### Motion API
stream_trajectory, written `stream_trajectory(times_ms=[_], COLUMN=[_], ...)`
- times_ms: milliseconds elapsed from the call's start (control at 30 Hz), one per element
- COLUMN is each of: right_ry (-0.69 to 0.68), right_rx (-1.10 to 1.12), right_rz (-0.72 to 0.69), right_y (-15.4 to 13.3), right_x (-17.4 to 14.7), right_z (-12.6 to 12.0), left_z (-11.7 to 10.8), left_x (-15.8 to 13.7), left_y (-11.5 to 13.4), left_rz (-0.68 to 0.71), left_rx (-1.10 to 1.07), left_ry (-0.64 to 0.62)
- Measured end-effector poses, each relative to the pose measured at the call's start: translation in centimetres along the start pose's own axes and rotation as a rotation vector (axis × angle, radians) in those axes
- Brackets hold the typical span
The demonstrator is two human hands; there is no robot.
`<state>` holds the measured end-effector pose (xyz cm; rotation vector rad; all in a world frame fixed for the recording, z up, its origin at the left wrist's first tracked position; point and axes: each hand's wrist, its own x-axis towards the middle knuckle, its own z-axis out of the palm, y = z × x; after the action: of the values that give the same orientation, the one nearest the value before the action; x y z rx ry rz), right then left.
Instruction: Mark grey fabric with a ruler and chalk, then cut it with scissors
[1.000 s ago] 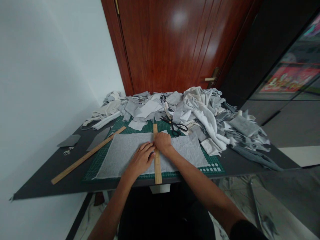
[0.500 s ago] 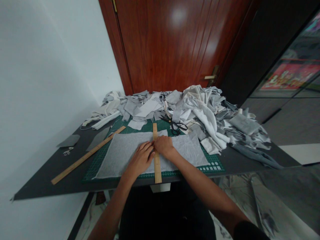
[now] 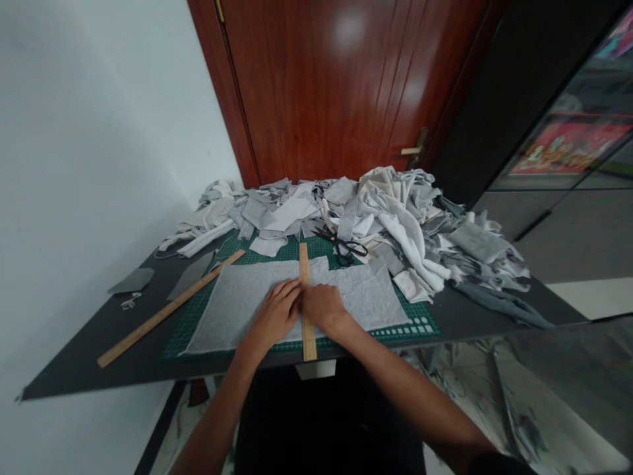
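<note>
A piece of grey fabric (image 3: 232, 303) lies flat on a green cutting mat (image 3: 185, 340). Across the fabric, pointing away from me, runs a wooden ruler (image 3: 309, 343). My left hand (image 3: 277, 313) presses down beside and partly on the ruler's left edge, fingers stretched out. Against the ruler's right side rests my right hand (image 3: 324, 307), its fingers curled closed; whatever they may hold is hidden beneath the hand. Black-handled scissors (image 3: 349, 245) lie beyond the fabric's far edge.
A second wooden ruler (image 3: 171, 309) lies slanted at the left. Heaped fabric scraps (image 3: 395, 204) line the back of the dark table (image 3: 64, 363). Near the left edge are a grey flat piece (image 3: 131, 281) and a small white string-like item (image 3: 130, 301). A wooden door (image 3: 321, 92) stands behind.
My right hand has slid a little toward me along the ruler. My left hand stays pressed in place, and the ruler and fabric lie as before. The view has shifted slightly.
</note>
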<state>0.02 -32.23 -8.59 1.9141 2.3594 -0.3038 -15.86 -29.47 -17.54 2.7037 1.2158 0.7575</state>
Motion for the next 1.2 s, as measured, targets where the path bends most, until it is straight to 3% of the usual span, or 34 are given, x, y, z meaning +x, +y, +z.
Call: stream_trajectory(times_ms=[800,1200], right_ry=[-0.066,-0.201], right_rx=[0.018,0.034], right_rz=[-0.016,-0.123], right_y=[-1.6,-0.7], right_x=[-7.2,-9.1], right_z=[2.1,0.8], left_z=[-0.6,-0.3], left_x=[0.3,0.1], left_y=[1.4,1.6], left_rz=[-0.045,-0.043], left_rx=[0.051,0.056], left_ry=[-0.002,0.011])
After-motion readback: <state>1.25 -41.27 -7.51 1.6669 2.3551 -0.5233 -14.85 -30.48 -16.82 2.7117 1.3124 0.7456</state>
